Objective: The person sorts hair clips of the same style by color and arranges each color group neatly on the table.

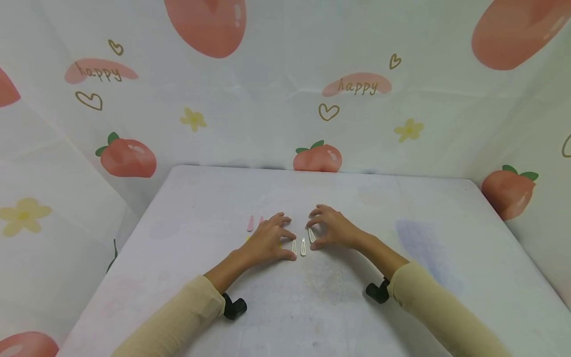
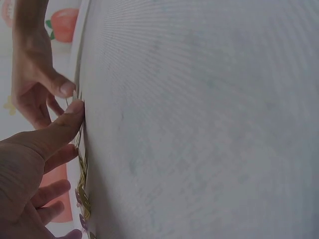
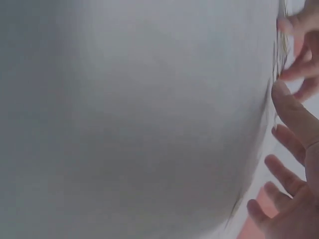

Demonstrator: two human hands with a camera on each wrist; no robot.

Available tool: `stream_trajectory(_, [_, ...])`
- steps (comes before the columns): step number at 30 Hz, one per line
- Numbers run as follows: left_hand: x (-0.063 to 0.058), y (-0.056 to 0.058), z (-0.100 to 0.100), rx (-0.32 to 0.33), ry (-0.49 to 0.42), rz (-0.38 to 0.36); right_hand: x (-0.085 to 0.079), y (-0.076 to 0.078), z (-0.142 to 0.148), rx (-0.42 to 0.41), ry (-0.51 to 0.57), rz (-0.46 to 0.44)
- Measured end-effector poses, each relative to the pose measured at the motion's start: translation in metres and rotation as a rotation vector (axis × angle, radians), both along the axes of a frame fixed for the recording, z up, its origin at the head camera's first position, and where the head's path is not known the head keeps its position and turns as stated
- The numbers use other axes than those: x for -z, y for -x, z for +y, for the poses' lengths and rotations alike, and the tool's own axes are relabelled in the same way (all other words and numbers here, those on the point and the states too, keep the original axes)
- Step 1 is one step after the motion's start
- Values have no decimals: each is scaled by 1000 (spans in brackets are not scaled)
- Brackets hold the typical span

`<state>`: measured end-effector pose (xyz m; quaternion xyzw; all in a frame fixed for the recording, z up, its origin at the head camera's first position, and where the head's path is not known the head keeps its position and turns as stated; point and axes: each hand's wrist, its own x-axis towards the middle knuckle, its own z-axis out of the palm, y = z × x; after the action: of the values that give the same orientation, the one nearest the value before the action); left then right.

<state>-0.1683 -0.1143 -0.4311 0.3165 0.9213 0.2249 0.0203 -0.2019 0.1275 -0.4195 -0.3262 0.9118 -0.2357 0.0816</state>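
Observation:
Near the middle of the table, my left hand holds a white snap hair clip lengthwise, thumb at its near end and index finger at its far end. Opposite it, my right hand pinches another white hair clip, slightly tilted, between thumb and index finger. A third white hair clip lies between the two hands. Under and beyond the left hand are pink hair clips and bits of yellow ones, partly hidden by it. In the left wrist view, both thumbs are close together at tabletop level.
The white table carries faint coloured stains, with a bluish patch at right. A cloth backdrop printed with peaches stands behind it. Black wrist-worn devices stick out at both sleeve cuffs.

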Motion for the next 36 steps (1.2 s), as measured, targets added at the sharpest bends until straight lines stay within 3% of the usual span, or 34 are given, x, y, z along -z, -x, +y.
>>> stream_trajectory(8, [-1, 0, 0, -9, 1, -1, 4, -22, 4, -1, 44, 75])
stream_trajectory(15, [-1, 0, -1, -7, -8, -6, 11, -24, 2, -5, 41, 119])
stream_trajectory(27, [-3, -1, 0, -4, -14, -5, 6, -26, 4, 6, 34, 113])
stream_trajectory(30, [-2, -1, 0, -6, -13, -9, 0, -24, 10, 33, 40, 95])
stream_trajectory(36, [0, -2, 1, -14, -12, -10, -4, -18, 31, 172, 47, 100])
